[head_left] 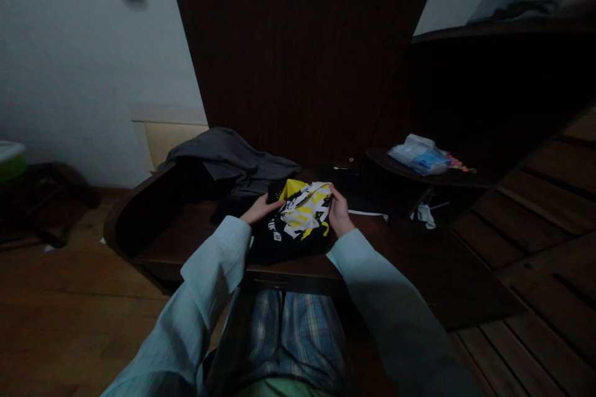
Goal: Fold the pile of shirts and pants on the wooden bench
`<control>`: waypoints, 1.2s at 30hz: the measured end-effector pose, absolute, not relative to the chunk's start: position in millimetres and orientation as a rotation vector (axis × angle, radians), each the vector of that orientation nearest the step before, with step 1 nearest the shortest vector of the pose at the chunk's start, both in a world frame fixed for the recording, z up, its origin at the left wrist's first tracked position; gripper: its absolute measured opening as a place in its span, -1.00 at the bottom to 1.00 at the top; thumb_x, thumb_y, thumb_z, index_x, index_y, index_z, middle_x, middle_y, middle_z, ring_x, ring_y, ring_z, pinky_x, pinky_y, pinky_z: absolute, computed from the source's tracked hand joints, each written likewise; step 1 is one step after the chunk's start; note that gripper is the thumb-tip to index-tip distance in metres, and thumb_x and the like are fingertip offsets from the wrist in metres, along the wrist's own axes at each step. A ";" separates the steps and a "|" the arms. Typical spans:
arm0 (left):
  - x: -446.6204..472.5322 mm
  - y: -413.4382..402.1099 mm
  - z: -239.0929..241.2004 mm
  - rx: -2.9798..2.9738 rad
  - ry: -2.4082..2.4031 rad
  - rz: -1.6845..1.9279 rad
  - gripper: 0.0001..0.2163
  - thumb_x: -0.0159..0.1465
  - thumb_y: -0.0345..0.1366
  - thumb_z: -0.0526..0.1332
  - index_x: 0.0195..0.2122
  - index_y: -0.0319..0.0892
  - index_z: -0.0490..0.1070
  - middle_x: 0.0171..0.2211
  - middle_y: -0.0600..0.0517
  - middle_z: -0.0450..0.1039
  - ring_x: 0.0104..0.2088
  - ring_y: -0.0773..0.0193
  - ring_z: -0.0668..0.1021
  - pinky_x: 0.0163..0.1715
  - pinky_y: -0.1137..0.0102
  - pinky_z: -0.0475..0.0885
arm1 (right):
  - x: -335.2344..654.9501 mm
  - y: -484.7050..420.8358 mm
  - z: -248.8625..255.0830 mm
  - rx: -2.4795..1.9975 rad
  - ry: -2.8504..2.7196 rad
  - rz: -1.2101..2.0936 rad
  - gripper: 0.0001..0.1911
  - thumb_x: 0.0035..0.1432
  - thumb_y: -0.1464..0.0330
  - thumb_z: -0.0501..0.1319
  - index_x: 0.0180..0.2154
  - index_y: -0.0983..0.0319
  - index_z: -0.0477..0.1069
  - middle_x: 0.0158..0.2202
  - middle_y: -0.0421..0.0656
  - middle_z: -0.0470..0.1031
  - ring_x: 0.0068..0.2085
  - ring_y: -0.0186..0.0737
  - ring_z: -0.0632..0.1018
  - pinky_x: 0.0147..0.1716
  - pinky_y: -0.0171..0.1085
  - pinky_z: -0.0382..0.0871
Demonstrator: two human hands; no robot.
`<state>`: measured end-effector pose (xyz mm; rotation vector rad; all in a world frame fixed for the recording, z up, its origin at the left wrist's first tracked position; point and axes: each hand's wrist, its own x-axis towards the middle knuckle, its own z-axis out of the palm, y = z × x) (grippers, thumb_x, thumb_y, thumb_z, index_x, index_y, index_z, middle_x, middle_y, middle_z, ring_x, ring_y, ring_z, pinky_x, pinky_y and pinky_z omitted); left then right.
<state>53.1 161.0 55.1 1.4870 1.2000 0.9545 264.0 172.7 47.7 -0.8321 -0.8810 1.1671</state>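
Your left hand (pixel 257 209) and right hand (pixel 340 214) are gripping opposite sides of the black cloth (pixel 302 217), its printed part lying between your fingers, neither hand being nearer. Its long axis is hiding in the folds. Below, it is resting near the desk's (pixel 172 242) front edge; grey cloth (pixel 233 155) is lying toward the back left corner.

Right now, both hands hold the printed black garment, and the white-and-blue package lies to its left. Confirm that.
Wrong side: the head view shows the package to the right of the garment. The rest stands.
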 end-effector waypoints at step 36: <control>-19.0 188.3 51.7 0.970 1.163 1.354 -0.76 -0.20 -0.39 0.31 -0.44 -0.19 0.42 -0.50 0.06 0.48 -0.38 0.22 0.54 -0.24 0.35 0.39 | 291.6 167.9 44.9 -1.140 -1.364 0.975 -0.75 -0.06 0.16 0.15 -0.55 0.22 0.37 -0.58 -0.21 0.45 -0.47 -0.25 0.46 -0.43 -0.28 0.32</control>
